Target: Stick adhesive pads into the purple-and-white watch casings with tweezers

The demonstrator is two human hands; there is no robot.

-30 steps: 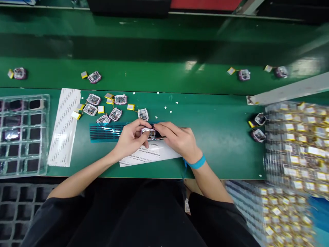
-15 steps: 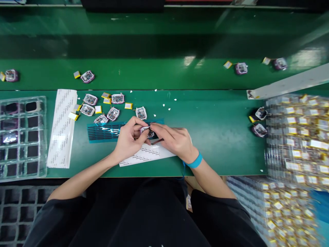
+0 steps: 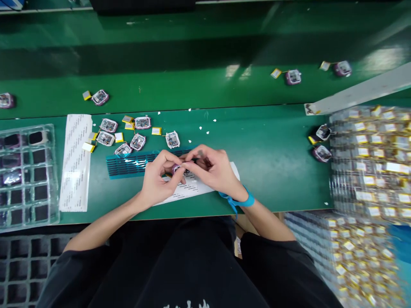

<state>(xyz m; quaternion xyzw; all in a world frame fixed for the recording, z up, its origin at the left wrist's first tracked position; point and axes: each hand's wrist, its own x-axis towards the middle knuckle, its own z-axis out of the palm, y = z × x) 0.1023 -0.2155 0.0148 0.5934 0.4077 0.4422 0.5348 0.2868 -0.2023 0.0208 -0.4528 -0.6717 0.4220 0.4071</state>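
Observation:
My left hand (image 3: 160, 177) is closed on a small purple-rimmed device case (image 3: 176, 168), mostly hidden by the fingers. My right hand (image 3: 213, 170) meets it from the right, thumb and index pinched at the case; what those fingertips hold is too small to make out. Below the hands lies a white printed sheet (image 3: 189, 191), and partly behind them a blue film strip with dark bars (image 3: 126, 167). Just above sits an open white-rimmed case (image 3: 172, 140) wired to a yellow-edged battery (image 3: 156, 131). More open cases (image 3: 138, 141) with batteries cluster to the left.
A second printed sheet (image 3: 75, 162) and a clear compartment tray (image 3: 53, 171) lie left. Stacked clear trays of batteries (image 3: 362, 162) stand right, beside two cases (image 3: 321, 153). Further cases (image 3: 293, 77) rest on the back green surface. A dark tray (image 3: 28, 261) is at lower left.
My right hand's fingers have curled in and pinch at the case, which is now more covered. The dark thin piece seen under my right hand no longer shows. The whole view has shifted slightly.

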